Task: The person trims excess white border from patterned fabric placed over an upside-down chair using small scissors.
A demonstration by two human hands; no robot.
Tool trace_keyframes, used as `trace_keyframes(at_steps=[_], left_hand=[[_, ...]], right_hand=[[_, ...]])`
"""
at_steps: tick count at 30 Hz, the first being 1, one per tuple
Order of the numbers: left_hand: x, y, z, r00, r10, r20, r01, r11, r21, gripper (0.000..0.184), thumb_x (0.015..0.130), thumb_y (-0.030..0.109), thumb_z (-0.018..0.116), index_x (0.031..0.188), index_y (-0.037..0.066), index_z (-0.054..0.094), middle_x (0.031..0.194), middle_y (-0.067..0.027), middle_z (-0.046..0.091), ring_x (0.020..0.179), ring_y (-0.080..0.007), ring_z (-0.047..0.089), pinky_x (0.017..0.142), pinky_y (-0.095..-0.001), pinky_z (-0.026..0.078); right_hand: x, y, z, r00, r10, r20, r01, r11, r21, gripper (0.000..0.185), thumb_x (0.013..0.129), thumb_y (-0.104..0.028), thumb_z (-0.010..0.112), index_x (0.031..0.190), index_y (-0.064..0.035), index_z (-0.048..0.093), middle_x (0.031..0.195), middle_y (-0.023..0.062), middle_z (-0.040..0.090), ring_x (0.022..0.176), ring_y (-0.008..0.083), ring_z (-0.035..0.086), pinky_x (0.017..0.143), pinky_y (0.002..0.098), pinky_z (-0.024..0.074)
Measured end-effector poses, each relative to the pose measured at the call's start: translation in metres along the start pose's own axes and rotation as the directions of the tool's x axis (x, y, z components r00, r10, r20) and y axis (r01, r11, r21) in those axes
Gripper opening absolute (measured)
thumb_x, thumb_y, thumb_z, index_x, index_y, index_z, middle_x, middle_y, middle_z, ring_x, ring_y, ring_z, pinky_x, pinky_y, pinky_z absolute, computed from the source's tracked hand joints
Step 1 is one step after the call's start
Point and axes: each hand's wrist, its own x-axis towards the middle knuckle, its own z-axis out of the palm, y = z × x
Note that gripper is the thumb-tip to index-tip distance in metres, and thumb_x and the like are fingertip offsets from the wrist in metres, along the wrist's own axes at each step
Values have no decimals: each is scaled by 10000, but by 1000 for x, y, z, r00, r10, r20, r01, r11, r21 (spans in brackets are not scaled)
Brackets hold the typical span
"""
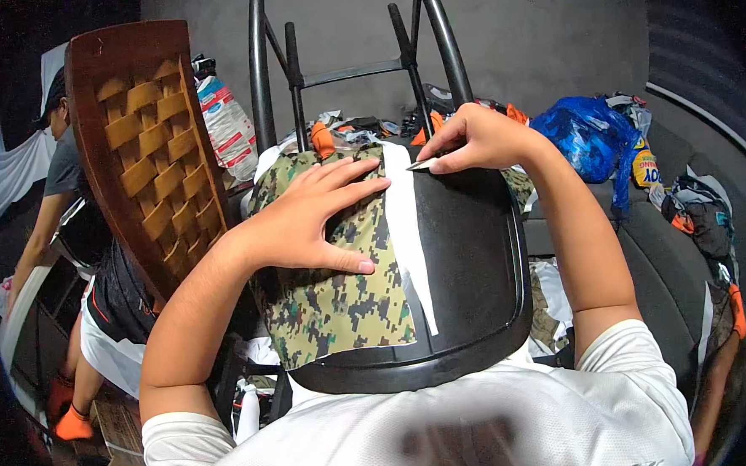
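Observation:
My left hand (317, 215) lies flat with spread fingers on a piece of green pixel-camouflage cloth (343, 310). The cloth covers the left part of a black chair seat (471, 261) in front of me. Along its right edge runs a narrow white strip (404, 231), tapering towards me. At the strip's far end, my right hand (478, 139) pinches a small pale pointed piece (420, 165), its tip at the strip's right edge. The kind of this piece is too small to make out. Part of the cloth is hidden under my left hand.
Black metal chair bars (352, 72) rise behind the seat. A wooden chair back with woven slats (153, 135) stands close on the left, beside another person (66, 173). A blue bag (583, 138), a printed sack (226, 127) and cloth scraps lie around; dark cushions (661, 260) are at right.

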Motion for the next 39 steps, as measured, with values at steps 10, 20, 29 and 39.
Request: trace_keyframes(at_steps=[10,20,29,39], left_hand=[[0,-1,0,1000,4,0,-4,1000,2,1072,750,559,912,1639,143,480,1740,-152,371,1584,-397,344,1296,-559,257],[0,2,-1,1000,2,18,-1,1000,-7,1056,757,562,909,1637,164,483,1744,-153,359,1589,-410,329,1300,-575,243],[-2,8,-6,999,-13,50,13,1000,-9,1050,749,566,913,1636,197,489,1744,-154,355,1588,-432,321,1295,-591,243],[-2,6,-4,999,-6,46,6,1000,-10,1044,747,568,914,1627,190,498,1741,-153,358,1586,-427,325,1290,-590,249]], right_hand=[[-2,3,-1,1000,-9,-24,9,1000,13,286,881,-196,842,1126,-50,856,787,33,753,621,124,525,604,275,444],[-7,9,-9,997,32,-73,-32,999,-6,304,880,-212,846,1137,-51,854,762,32,711,616,126,506,589,289,419],[1,2,0,999,33,-35,-36,996,-85,313,884,-231,840,1140,-51,853,788,46,740,614,138,516,601,292,445],[1,5,-1,1000,7,-3,-7,998,-60,292,894,-218,829,1137,-57,856,831,56,778,629,142,548,631,289,483]])
